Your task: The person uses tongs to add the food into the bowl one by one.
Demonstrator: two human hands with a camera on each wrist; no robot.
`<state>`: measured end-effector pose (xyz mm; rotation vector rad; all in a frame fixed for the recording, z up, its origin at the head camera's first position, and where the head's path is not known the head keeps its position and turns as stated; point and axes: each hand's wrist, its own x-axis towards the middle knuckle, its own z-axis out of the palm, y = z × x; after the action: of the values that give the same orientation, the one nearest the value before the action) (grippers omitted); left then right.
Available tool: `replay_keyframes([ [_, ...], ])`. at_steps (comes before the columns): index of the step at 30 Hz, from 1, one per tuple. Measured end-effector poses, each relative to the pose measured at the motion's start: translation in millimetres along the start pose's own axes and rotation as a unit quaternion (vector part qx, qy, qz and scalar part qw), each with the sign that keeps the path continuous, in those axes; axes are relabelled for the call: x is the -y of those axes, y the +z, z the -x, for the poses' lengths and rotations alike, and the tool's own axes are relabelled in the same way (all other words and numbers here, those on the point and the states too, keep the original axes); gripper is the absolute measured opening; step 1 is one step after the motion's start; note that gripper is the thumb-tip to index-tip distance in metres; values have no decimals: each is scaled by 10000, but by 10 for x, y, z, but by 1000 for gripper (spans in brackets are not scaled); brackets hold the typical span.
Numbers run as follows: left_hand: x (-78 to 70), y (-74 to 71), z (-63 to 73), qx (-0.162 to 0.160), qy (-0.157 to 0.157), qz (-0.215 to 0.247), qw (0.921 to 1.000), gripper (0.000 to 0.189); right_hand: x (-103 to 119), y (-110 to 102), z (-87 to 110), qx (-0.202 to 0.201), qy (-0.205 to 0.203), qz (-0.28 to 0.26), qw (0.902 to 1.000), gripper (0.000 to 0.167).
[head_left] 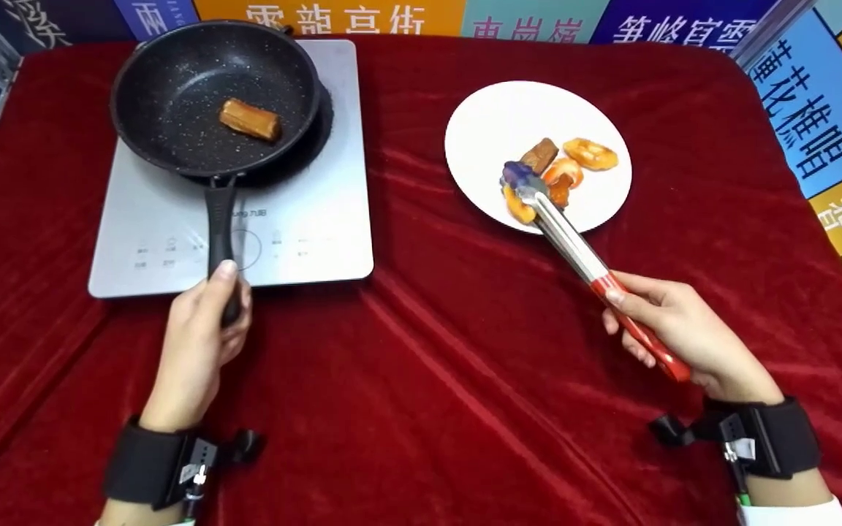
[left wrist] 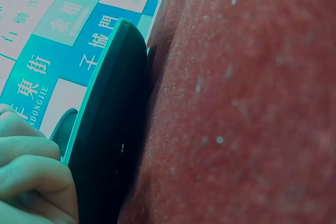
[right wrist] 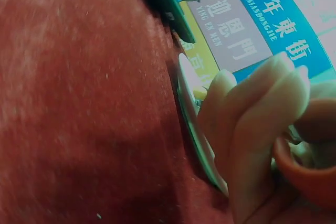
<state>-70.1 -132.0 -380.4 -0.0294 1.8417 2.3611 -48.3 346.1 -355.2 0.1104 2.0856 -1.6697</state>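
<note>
My left hand (head_left: 205, 329) grips the black handle (head_left: 221, 219) of a speckled frying pan (head_left: 165, 95). One brown, glossy food piece (head_left: 249, 120) lies in the pan. With my right hand (head_left: 673, 321) I hold metal tongs (head_left: 571, 237) by their red handles, fingers beneath and thumb on top. The tong tips are over a white plate (head_left: 479, 139), at a purple piece (head_left: 518, 174); whether they pinch it cannot be told. Beside it lie brown pieces, an orange-red slice (head_left: 564, 172) and a yellow-orange piece (head_left: 590, 154). In the right wrist view, curled fingers (right wrist: 257, 114) show beside the red handle.
The pan is over a flat silver induction cooker (head_left: 304, 248) at the left. Dark red cloth (head_left: 421, 365) covers the table. Panels with printed characters (head_left: 333, 18) border the back and sides. Each wrist wears a black band (head_left: 147, 460) with a small camera.
</note>
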Motion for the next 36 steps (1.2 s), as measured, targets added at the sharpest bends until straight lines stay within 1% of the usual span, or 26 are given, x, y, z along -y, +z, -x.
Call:
replay_keyframes([
  [3,0,-4,6,-13,-7,-26,10000,38,-36,-12,-8,140,4,-413,9990,42],
  [6,5,-8,9,-16,-28,-43,10000,38,-68,-17,-17,347,-16,-919,9952,41],
  [10,20,-15,21,-4,-59,-21,10000,38,-82,-9,-30,492,27,-1297,9903,40],
  [16,29,-27,32,-5,-28,10,10000,38,-57,18,-46,492,36,-1383,9892,40],
  [22,13,-25,21,-30,-49,-45,10000,39,-34,25,-39,350,192,-1277,9910,42],
  [26,6,-17,5,-17,-79,-79,9999,40,-36,24,-28,476,93,-1400,9890,41],
  [32,-5,-10,-15,-13,-70,-81,9999,40,-27,45,-50,407,76,-1370,9897,40],
  [36,0,-7,-15,29,-36,-46,10000,40,-33,66,-74,528,-15,-1523,9869,39],
])
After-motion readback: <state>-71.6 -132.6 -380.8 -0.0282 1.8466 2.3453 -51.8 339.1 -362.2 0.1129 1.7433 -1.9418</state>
